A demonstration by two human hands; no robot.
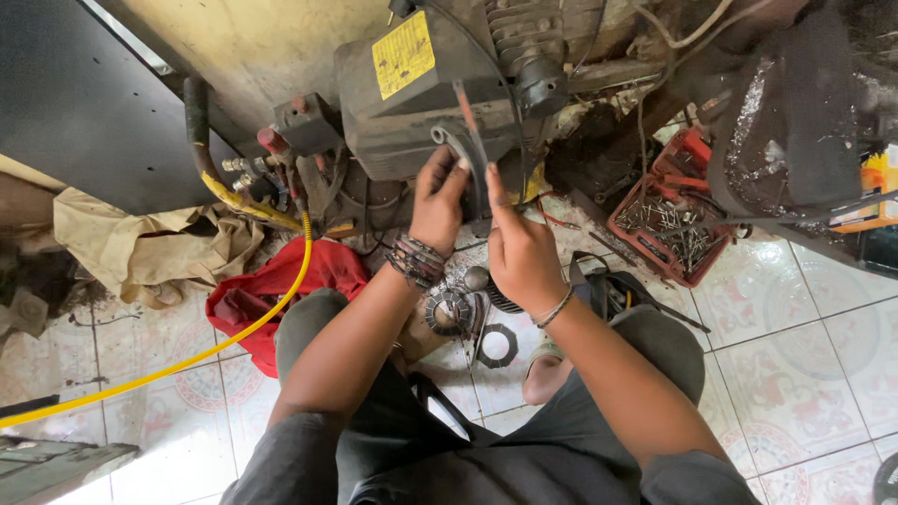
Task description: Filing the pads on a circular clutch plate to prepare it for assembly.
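**Both hands on the curved metal piece at the machine's front**

My left hand (pixel 438 201) closes its grip around the lower end of a curved grey metal piece (pixel 465 150) that sits against the front of the dark, greasy machine (pixel 412 103). My right hand (pixel 517 245) is just beside it, index finger raised and touching the piece's edge, the other fingers loosely curled; it holds nothing that I can see. The piece stands nearly upright, its top leaning on the machine's housing below the yellow label (pixel 403 54).

Below my wrists, on the tiled floor (pixel 804 327), lie a toothed round part (pixel 449 309) and a black ring gasket (pixel 498 344), close together. A red cloth (pixel 271 290) lies to my left with a yellow hose (pixel 187 360) running across it. A red tray of nails and screws (pixel 669 224) sits to my right, near the machine.

The risk, as I judge it: everything here looks oily, so the piece could slip from my left grip and drop onto the loose parts beneath, knocking them about. My raised right finger rests by a thin metal edge and could get pinched or nicked if the piece shifts suddenly.
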